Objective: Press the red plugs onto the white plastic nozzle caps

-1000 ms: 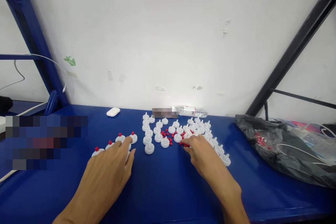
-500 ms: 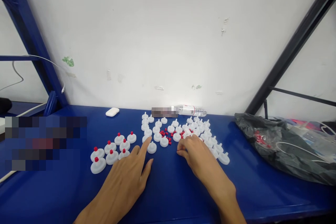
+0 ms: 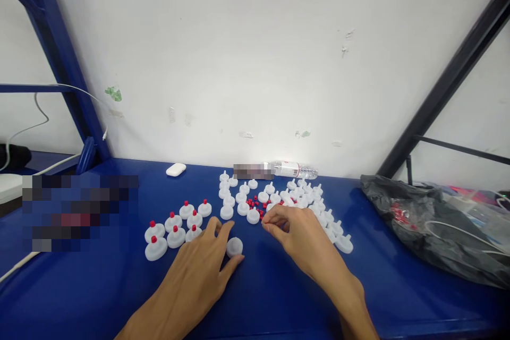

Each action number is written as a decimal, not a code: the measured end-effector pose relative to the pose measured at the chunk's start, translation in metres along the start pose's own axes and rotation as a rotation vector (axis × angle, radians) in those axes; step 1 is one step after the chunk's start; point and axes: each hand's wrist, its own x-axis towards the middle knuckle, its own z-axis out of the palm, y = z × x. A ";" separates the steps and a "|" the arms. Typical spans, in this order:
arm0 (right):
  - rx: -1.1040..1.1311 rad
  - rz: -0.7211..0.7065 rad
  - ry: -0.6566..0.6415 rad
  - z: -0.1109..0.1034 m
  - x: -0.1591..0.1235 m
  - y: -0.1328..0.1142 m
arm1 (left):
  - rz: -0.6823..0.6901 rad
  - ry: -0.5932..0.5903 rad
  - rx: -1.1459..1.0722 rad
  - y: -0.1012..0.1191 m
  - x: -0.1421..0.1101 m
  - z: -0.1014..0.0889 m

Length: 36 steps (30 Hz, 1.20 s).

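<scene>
My left hand (image 3: 203,271) lies on the blue shelf with thumb and forefinger closed round one white plastic cap (image 3: 235,247). My right hand (image 3: 297,234) reaches to the scattered small red plugs (image 3: 255,204), fingertips pinched together at about the pile's near edge; what it pinches is too small to make out. Left of my left hand stands a group of white caps with red plugs fitted (image 3: 175,226). Behind and right of my right hand lie several plain white caps (image 3: 306,196).
The blue shelf (image 3: 255,297) runs to a white wall. A white earbud case (image 3: 176,169) and a lying water bottle (image 3: 292,169) sit at the back. A black plastic bag (image 3: 434,223) with cables fills the right. Blue frame posts stand left, a black brace right.
My left hand left the capped group, moved right and took a plain white cap, drawing it toward me. My right hand shifted left to the red plugs and pinched.
</scene>
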 end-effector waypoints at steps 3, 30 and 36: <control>0.063 -0.007 -0.014 -0.001 -0.002 -0.005 | 0.017 -0.040 -0.025 -0.001 0.001 0.000; 0.309 0.009 -0.067 -0.007 -0.006 -0.019 | 0.201 0.243 -0.259 0.000 -0.002 -0.002; 0.461 0.000 -0.252 -0.018 -0.012 -0.022 | 0.335 0.310 -0.284 0.001 -0.004 -0.004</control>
